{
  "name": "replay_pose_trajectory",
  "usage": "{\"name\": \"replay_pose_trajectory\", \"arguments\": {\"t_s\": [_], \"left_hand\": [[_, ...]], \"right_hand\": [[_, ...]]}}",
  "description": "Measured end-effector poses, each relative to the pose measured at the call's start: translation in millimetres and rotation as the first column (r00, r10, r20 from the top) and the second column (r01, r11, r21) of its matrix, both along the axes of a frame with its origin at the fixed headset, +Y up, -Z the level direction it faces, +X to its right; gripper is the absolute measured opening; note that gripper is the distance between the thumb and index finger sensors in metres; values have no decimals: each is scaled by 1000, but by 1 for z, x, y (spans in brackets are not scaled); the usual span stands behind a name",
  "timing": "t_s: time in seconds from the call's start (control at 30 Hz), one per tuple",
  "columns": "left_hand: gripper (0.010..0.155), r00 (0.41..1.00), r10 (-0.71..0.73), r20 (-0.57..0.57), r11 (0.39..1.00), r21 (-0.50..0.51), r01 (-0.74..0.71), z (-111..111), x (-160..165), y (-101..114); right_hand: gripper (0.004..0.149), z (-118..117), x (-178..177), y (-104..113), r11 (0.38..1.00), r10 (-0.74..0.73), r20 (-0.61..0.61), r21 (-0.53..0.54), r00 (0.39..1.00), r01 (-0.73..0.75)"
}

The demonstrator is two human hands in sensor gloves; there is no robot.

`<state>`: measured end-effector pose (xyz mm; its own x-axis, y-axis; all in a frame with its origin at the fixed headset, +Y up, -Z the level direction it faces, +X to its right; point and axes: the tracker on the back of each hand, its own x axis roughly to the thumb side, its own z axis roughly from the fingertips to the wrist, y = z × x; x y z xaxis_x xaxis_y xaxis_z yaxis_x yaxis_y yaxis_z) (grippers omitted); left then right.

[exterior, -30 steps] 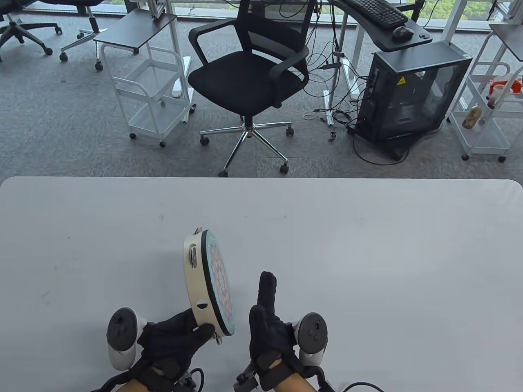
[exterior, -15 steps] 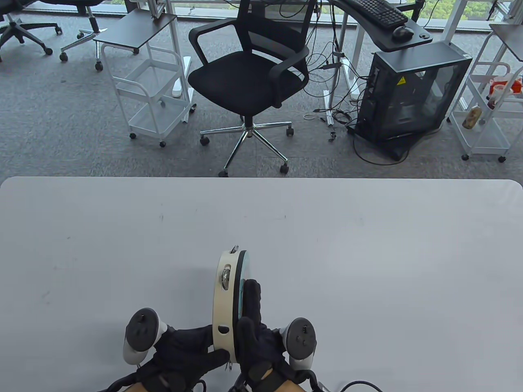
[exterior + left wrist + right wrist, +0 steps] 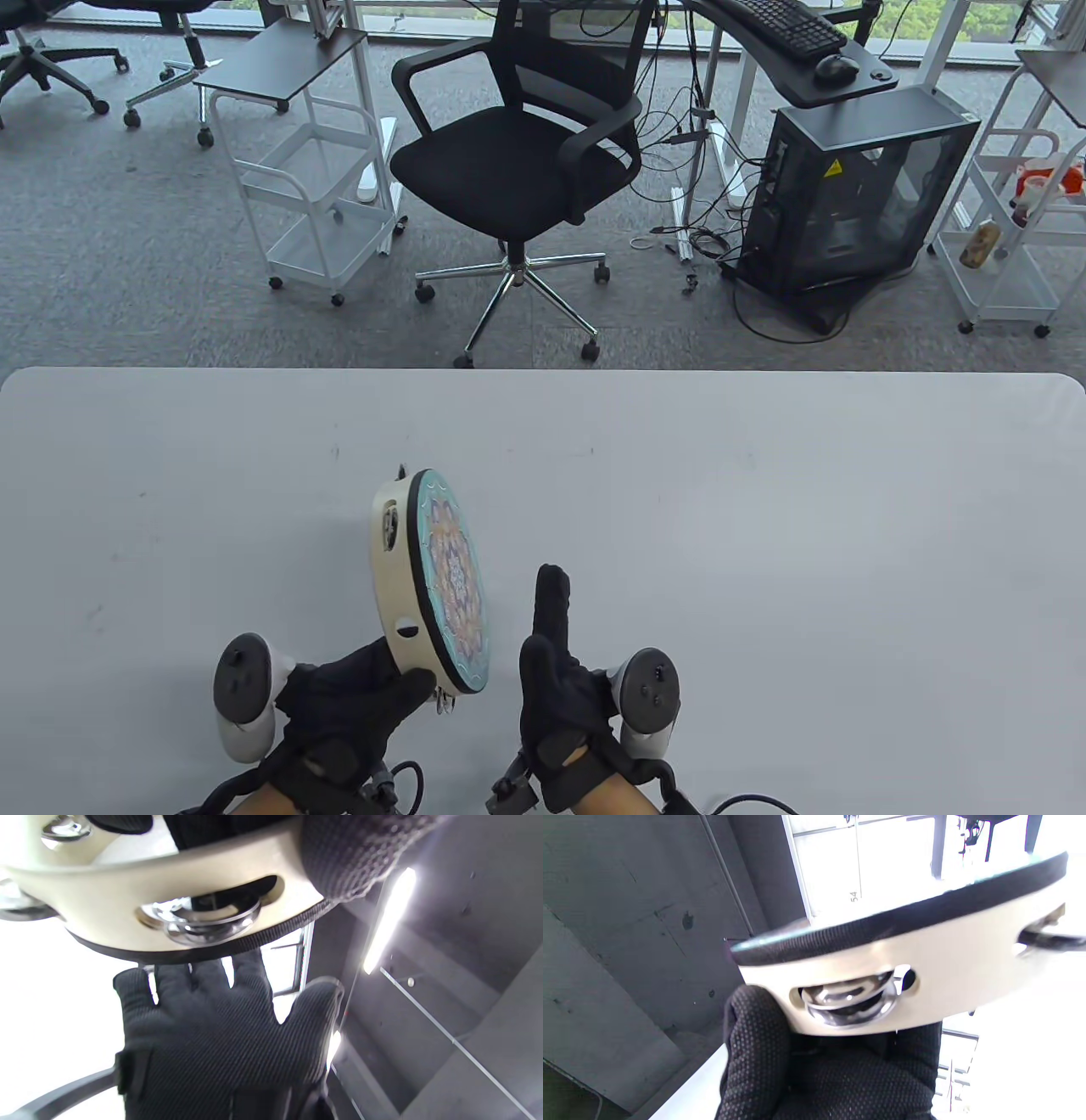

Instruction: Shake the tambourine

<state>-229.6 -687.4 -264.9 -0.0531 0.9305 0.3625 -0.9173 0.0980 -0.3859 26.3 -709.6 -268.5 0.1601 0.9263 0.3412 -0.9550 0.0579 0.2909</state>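
Near the table's [image 3: 764, 509] front edge, a little left of its middle, the tambourine [image 3: 433, 577] is held up on edge, off the surface, its painted skin facing right. It looks light and stiff: a pale wooden hoop with slots carrying loose metal jingles [image 3: 203, 916], so it should take a brisk shake without flexing, though the smooth hoop could slip from a gloved grip. The best hold is on the bare hoop between slots, clear of the jingles, which need room to rattle.

The left hand [image 3: 352, 705] grips the hoop at its near end, thumb [image 3: 348, 853] pressed on the outer rim and the other fingers behind it. The right hand [image 3: 556, 671] stands beside the skin, apart from it, flat and spread with fingers straight, holding nothing.
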Motion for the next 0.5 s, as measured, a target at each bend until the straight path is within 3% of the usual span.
{"name": "replay_pose_trajectory", "arguments": {"t_s": [0.07,0.13,0.2,0.23,0.27,0.3,0.33,0.4,0.5], "left_hand": [[48,1000,-6,3,1000,5,6,1,2,-1],[48,994,-54,100,998,40,51,1,13,-2],[48,920,-187,344,980,126,152,6,42,-4],[49,913,-218,343,975,125,186,9,39,-6],[49,960,-132,246,989,98,111,10,40,-2],[48,967,-129,222,989,95,110,10,40,-1],[48,938,-180,295,980,137,145,9,41,-1],[48,942,-184,280,979,133,152,9,39,-1],[48,948,-177,265,981,125,148,9,38,-1]], "right_hand": [[93,0,-1,0,1000,0,2,-1,1000,0],[93,1,-8,-1,1000,16,-14,0,1000,-16],[92,8,-28,-1,996,78,-115,41,990,-73],[92,12,-16,-4,997,72,-59,13,996,-71],[92,9,-19,-5,1000,11,6,3,1000,-11],[92,10,-20,-6,999,-37,-27,-12,999,37],[91,12,-22,-4,1000,-24,-74,-11,997,23],[91,11,-21,-4,999,44,-20,25,999,-43],[91,8,-23,-5,1000,18,-55,2,998,-18]]}}
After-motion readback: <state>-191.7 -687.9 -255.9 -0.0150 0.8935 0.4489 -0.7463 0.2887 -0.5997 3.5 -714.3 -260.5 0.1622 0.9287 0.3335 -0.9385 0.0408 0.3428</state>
